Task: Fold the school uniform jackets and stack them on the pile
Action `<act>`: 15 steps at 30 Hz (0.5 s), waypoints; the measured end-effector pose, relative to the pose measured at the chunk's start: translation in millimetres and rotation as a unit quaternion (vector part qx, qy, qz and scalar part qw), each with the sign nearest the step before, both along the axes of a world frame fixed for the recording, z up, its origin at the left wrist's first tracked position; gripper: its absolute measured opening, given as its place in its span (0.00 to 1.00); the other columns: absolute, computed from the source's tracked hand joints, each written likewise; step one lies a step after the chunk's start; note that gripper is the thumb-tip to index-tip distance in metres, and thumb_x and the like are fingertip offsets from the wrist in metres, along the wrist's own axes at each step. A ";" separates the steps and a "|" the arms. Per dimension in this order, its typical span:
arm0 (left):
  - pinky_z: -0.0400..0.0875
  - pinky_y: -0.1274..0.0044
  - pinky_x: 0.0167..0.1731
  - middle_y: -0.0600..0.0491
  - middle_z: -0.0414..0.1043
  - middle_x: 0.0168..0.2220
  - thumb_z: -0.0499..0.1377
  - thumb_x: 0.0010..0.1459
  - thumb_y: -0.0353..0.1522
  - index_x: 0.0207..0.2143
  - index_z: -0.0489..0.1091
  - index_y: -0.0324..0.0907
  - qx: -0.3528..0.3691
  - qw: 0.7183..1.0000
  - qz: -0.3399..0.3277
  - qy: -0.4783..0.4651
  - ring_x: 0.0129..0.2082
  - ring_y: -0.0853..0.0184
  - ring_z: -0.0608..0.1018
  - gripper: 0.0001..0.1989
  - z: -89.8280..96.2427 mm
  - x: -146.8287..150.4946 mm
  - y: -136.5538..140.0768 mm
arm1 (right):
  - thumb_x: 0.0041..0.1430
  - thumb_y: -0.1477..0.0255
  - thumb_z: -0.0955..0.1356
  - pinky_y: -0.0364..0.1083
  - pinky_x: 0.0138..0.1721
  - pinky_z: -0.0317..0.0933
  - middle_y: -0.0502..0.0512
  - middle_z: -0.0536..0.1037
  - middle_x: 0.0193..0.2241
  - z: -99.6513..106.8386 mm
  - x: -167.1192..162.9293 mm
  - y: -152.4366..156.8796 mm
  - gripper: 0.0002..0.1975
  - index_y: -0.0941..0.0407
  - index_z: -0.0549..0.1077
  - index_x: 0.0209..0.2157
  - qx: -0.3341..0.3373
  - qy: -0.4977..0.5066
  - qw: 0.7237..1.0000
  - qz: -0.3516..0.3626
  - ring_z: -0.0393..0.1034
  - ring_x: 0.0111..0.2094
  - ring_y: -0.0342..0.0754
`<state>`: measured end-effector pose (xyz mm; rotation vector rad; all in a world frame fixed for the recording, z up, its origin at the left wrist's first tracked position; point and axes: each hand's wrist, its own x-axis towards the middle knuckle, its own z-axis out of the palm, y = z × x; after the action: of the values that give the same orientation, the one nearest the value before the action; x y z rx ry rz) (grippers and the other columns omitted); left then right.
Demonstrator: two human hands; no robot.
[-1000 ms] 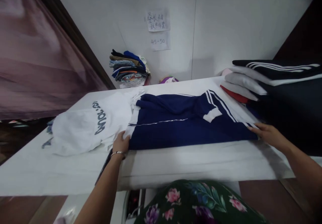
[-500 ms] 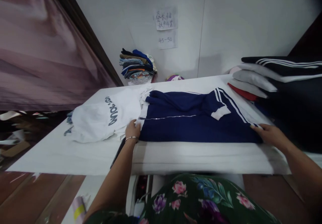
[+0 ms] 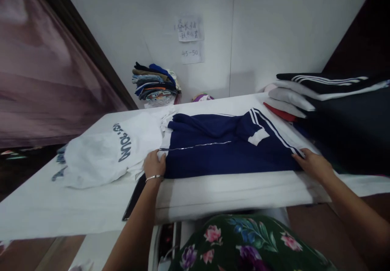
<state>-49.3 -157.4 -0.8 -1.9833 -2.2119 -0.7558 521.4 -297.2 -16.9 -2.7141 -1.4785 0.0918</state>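
Jacket (image 3: 213,161), navy and zipped, lies on the white table (image 3: 231,194), left hand (image 3: 154,165) closed on its white-banded end and right hand (image 3: 313,164) pinching its striped corner, probably to keep the near edge straight (one white cuff (image 3: 258,137) lies inward). A white printed top (image 3: 144,131) crowds its left; stacked clothes (image 3: 291,96) limit room rightward.

we take this for a garment workroom or a clothing stall; we cannot tell which. a long white desk (image 3: 91,212) carries a navy jacket (image 3: 201,159) and a white lettered top (image 3: 94,151). folded clothes (image 3: 155,82) stand stacked at the far side, and a second pile (image 3: 291,97) rises on the right. we see handwritten notes (image 3: 190,36) on the plain far wall (image 3: 268,27) and a pink curtain (image 3: 42,80) on the left.
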 end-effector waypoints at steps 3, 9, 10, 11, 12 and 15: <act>0.57 0.64 0.58 0.42 0.67 0.56 0.50 0.61 0.39 0.54 0.66 0.39 0.031 0.987 -0.148 0.061 0.58 0.56 0.66 0.22 -6.4 27.0 -14.4 | 0.63 0.53 0.56 0.49 0.33 0.59 0.66 0.79 0.36 -8.0 -2.6 -2.0 0.28 0.58 0.67 0.53 0.030 -0.027 0.999 0.014 0.74 0.37 0.60; 0.49 0.59 0.62 0.43 0.57 0.63 0.51 0.61 0.44 0.59 0.62 0.38 -0.129 0.965 -0.183 0.139 0.64 0.54 0.58 0.28 -31.3 49.8 -19.2 | 0.61 0.51 0.58 0.48 0.28 0.60 0.60 0.78 0.28 -35.9 10.7 -3.2 0.27 0.57 0.71 0.49 0.129 -0.072 0.989 0.026 0.73 0.29 0.56; 0.48 0.60 0.62 0.43 0.56 0.63 0.51 0.61 0.44 0.59 0.61 0.38 -0.133 0.964 -0.183 0.138 0.64 0.55 0.57 0.29 -32.5 47.8 -17.4 | 0.61 0.51 0.58 0.49 0.29 0.61 0.60 0.78 0.29 -37.6 12.1 -4.1 0.27 0.57 0.71 0.49 0.161 -0.072 0.984 0.039 0.73 0.29 0.56; 0.48 0.60 0.62 0.44 0.56 0.63 0.51 0.61 0.44 0.60 0.61 0.39 -0.136 0.964 -0.183 0.134 0.64 0.55 0.57 0.28 -32.3 45.6 -15.5 | 0.62 0.52 0.58 0.50 0.30 0.62 0.61 0.78 0.31 -37.4 12.2 -5.5 0.27 0.58 0.71 0.49 0.198 -0.073 0.976 0.058 0.73 0.31 0.56; 0.48 0.59 0.62 0.44 0.57 0.63 0.51 0.61 0.43 0.59 0.62 0.39 -0.142 0.965 -0.183 0.127 0.64 0.55 0.58 0.28 -30.7 44.0 -13.8 | 0.62 0.53 0.58 0.51 0.33 0.64 0.63 0.78 0.34 -35.4 10.7 -7.5 0.27 0.59 0.71 0.48 0.239 -0.077 0.964 0.085 0.73 0.34 0.56; 0.54 0.58 0.60 0.44 0.61 0.61 0.52 0.61 0.41 0.55 0.66 0.40 -0.135 0.972 -0.171 0.090 0.62 0.55 0.61 0.23 -20.0 49.8 -10.2 | 0.63 0.58 0.60 0.54 0.45 0.63 0.65 0.75 0.43 -21.7 -3.0 -17.2 0.22 0.59 0.72 0.47 0.352 -0.075 0.915 0.184 0.70 0.44 0.57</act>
<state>0.5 -167.6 -20.8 -2.4920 -1.9820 -0.2887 518.4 -314.5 -38.7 -1.8891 -1.6304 -0.5387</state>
